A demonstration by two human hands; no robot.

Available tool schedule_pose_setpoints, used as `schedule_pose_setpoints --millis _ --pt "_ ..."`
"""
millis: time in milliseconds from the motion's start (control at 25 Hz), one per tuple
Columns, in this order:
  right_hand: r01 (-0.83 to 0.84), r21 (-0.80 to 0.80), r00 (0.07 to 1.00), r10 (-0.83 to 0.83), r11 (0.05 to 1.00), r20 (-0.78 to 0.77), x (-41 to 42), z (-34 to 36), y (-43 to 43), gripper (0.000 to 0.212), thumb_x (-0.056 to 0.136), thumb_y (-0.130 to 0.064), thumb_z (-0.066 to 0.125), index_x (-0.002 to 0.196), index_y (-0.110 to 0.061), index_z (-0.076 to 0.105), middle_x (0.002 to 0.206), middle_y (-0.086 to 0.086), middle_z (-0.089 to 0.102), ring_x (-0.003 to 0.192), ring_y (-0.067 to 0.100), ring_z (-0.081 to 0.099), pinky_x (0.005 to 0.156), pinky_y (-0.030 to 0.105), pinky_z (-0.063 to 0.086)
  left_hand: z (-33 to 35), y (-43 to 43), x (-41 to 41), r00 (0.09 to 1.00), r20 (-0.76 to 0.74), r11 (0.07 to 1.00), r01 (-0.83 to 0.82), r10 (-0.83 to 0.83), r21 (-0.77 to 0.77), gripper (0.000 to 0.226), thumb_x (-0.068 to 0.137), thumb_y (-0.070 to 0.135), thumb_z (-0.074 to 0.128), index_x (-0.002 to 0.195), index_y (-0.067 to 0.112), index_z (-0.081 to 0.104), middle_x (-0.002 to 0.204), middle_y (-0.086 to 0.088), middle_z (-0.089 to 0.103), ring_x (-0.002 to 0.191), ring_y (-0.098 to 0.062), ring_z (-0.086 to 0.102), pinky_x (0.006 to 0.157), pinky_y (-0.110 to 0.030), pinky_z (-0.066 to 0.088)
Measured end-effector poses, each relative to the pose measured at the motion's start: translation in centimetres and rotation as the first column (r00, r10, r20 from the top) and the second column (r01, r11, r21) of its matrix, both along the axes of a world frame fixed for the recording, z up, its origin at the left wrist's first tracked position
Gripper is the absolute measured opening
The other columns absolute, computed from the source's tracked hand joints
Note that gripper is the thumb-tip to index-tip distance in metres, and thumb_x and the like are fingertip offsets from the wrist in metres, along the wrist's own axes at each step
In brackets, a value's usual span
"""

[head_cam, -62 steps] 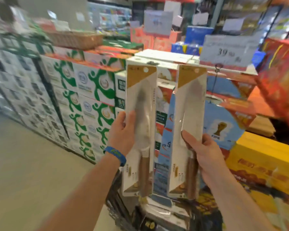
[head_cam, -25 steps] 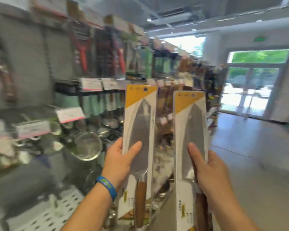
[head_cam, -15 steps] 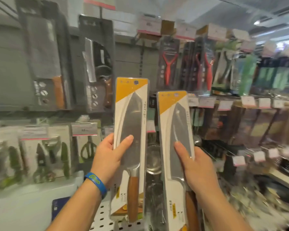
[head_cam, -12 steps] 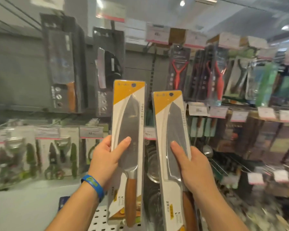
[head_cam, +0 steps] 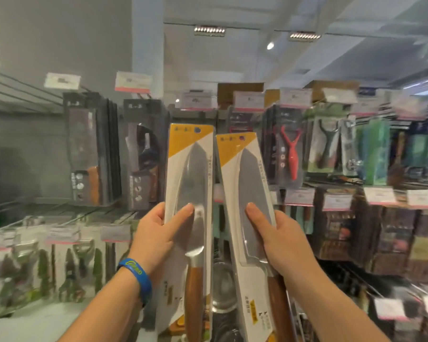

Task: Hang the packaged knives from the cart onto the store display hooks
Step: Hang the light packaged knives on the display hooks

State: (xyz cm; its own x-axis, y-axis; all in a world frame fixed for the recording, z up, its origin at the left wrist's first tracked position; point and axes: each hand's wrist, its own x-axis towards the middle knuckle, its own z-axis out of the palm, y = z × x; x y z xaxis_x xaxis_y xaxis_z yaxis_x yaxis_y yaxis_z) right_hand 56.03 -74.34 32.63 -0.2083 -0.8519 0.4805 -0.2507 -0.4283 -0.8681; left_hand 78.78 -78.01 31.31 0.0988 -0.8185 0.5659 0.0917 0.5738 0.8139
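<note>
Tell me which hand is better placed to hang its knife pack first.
Probably the left hand. Its knife pack stands upright and higher, with its top nearer the upper row of price tags. The right hand holds the other pack tilted and lower.

A red peeler [head_cam: 292, 154] hangs in its pack below pink-edged price tags [head_cam: 295, 98].
</note>
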Motion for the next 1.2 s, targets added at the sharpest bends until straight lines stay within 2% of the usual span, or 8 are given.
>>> schedule_pose_setpoints --millis 200,280,400,640,800,960,1120,1200 --pt "0.056 -0.023 0.998 -0.056 0.998 0.033 -3.8 2.7 0.3 0.052 0.079 -0.071 0.064 0.092 -0.022 0.074 0.077 -0.008 0.077 0.065 0.008 0.073 0.049 0.016 0.05 2.4 -0.1 -4.4 0.998 -0.007 0.998 0.069 -0.069 0.003 0.035 0.068 0.051 0.08 0.083 0.02 0.073 0.065 0.002 0.067 0.05 -0.009 0.058 0.046 -0.025 0.049" --pt "0.061 -0.045 0.997 -0.059 0.997 0.057 -4.2 3.3 -0.1 0.046 0.083 -0.066 0.066 0.092 -0.022 0.074 0.076 -0.009 0.077 0.064 0.006 0.073 0.047 0.014 0.048 3.1 -0.6 -5.1 0.996 -0.02 0.996 0.09 -0.09 0.014 0.035 0.066 0.052 0.078 0.084 0.022 0.074 0.079 -0.006 0.075 0.068 -0.025 0.072 0.063 -0.042 0.061" --pt "0.078 -0.048 0.995 -0.075 0.996 0.067 -3.3 3.6 -1.2 0.047 0.083 -0.067 0.066 0.094 -0.023 0.074 0.078 -0.009 0.077 0.067 0.007 0.074 0.05 0.015 0.05 3.9 -1.8 -4.5 0.992 -0.033 0.992 0.126 -0.126 0.015 0.037 0.068 0.049 0.078 0.088 0.019 0.074 0.091 -0.016 0.076 0.09 -0.041 0.072 0.083 -0.058 0.059" --pt "0.131 -0.098 0.99 -0.126 0.986 0.058 2.2 4.6 -5.0 0.044 0.086 -0.063 0.066 0.088 -0.018 0.068 0.064 -0.016 0.071 0.054 -0.002 0.066 0.042 0.008 0.042 5.4 -6.1 0.1 0.987 -0.035 0.987 0.158 -0.159 -0.022 0.034 0.079 0.039 0.076 0.099 0.011 0.072 0.08 -0.004 0.076 0.064 -0.015 0.07 0.057 -0.029 0.055" --pt "0.163 -0.174 0.986 -0.155 0.971 0.06 6.1 4.1 -8.4 0.031 0.087 -0.061 0.066 0.1 -0.033 0.066 0.085 -0.02 0.074 0.075 -0.001 0.071 0.063 0.021 0.056 5.2 -9.8 4.2 0.991 -0.007 0.991 0.134 -0.134 -0.014 0.034 0.079 0.042 0.078 0.095 0.012 0.071 0.088 -0.013 0.076 0.082 -0.033 0.073 0.069 -0.047 0.061" --pt "0.214 -0.179 0.976 -0.216 0.96 0.011 9.2 3.2 -11.2 0.028 0.086 -0.061 0.067 0.094 -0.034 0.066 0.083 -0.022 0.073 0.074 -0.003 0.069 0.056 0.015 0.052 4.1 -12.8 8.0 0.997 0.074 1.0 0.026 -0.026 -0.006 0.026 0.087 0.043 0.071 0.092 0.018 0.068 0.075 0.003 0.075 0.064 -0.01 0.071 0.054 -0.028 0.054" --pt "0.278 -0.126 0.96 -0.278 0.952 0.015 10.3 3.7 -13.5 0.032 0.085 -0.063 0.066 0.093 -0.032 0.067 0.083 -0.012 0.074 0.076 0.007 0.071 0.064 0.029 0.054 4.4 -15.3 10.6 0.99 0.139 0.999 -0.032 0.034 -0.02 0.024 0.089 0.049 0.068 0.092 0.025 0.068 0.077 0.01 0.075 0.07 -0.014 0.072 0.056 -0.029 0.053" --pt "0.297 -0.116 0.955 -0.295 0.948 0.028 10.4 4.4 -14.3 0.034 0.084 -0.062 0.068 0.09 -0.029 0.069 0.08 -0.011 0.075 0.075 0.01 0.072 0.062 0.031 0.053 4.8 -16.1 11.2 0.986 0.158 0.999 -0.047 0.05 -0.025 0.027 0.087 0.052 0.069 0.093 0.026 0.069 0.078 0.008 0.075 0.075 -0.019 0.072 0.063 -0.039 0.058"
